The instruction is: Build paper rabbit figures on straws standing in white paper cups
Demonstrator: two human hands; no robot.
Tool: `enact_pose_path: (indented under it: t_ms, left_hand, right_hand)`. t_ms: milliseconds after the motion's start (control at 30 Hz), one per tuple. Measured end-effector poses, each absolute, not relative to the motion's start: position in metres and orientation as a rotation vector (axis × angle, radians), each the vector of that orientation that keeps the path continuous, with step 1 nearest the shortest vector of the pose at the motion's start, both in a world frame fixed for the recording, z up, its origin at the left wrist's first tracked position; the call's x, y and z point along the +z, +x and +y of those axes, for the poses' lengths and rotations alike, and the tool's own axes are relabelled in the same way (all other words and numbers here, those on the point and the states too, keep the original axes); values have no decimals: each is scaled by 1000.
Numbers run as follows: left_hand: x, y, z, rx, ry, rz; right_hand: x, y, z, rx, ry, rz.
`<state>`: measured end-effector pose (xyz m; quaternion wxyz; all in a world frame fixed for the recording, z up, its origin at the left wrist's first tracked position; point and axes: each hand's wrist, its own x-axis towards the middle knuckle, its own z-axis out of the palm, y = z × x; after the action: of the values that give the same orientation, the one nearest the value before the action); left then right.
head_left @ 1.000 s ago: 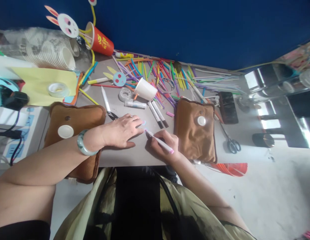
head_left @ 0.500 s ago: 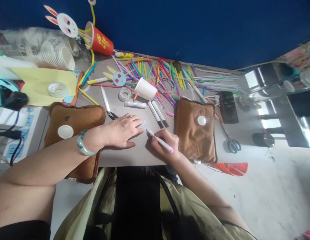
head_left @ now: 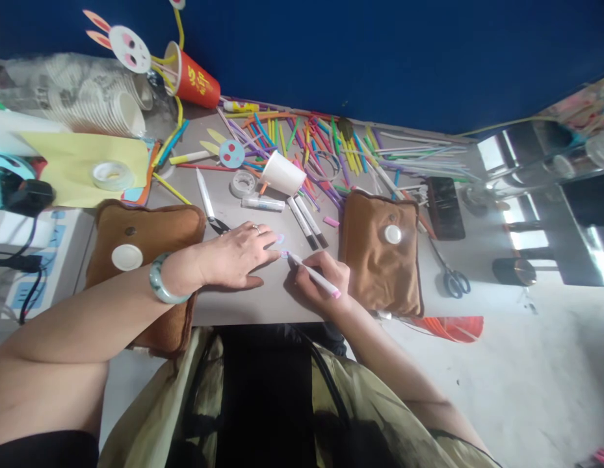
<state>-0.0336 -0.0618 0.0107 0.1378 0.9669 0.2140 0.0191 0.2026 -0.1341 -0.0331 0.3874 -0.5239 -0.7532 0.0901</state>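
Observation:
My left hand (head_left: 238, 255) lies flat on the table with its fingers spread, a ring on one finger. Its fingertips press beside two small pale blue paper pieces with pink marks; the nearer paper piece (head_left: 285, 254) is at the index fingertip. A white marker with a pink end (head_left: 321, 281) is gripped in my right hand (head_left: 321, 286). The marker's tip meets that nearer piece. Just beyond my hands lie two white markers with dark ends (head_left: 304, 224) and a pink cap (head_left: 331, 222). Black-bladed scissors (head_left: 218, 225) lie partly under my left hand.
Brown cushioned warmers flank my hands, the left warmer (head_left: 155, 227) under my forearm and the right warmer (head_left: 380, 273) beside my right hand. Behind are a white paper cup (head_left: 283, 173), tape (head_left: 243, 184), a blue rabbit face (head_left: 231, 154) and many coloured sticks (head_left: 326, 140). Grey-handled scissors (head_left: 456, 284) lie right.
The marker's tip and my right hand have shifted slightly to the right, showing more of the small paper piece. My left hand stays in place.

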Motion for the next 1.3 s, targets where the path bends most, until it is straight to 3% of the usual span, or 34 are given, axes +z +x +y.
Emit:
enact_pose_path:
  t_ms: [1300]
  left_hand:
    - [10, -32, -61, 57, 2820, 616]
  right_hand:
    - [-29, 198, -128, 279, -1341, -1878]
